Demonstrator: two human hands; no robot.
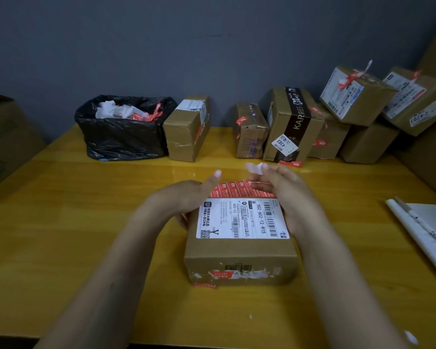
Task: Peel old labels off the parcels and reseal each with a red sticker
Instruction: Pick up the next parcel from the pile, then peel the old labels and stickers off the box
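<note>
A brown cardboard parcel [239, 250] lies on the yellow table [86, 235] in front of me. A white shipping label [242, 219] covers its top, and red sticker tape [233, 190] runs along its far edge. Torn red and white label remains [227, 274] show on its near side. My left hand [194, 195] rests against the parcel's left far corner, thumb raised and fingers on the side. My right hand [285, 195] hovers over the right far corner and pinches a small white scrap of paper [254, 168] between its fingertips.
A black bin bag [121, 132] with white and red peelings stands at the back left. Several brown parcels [287, 122] line the back wall, stacked higher to the right. A large carton [3, 137] is at the left edge. White sheets [428, 227] lie at the right.
</note>
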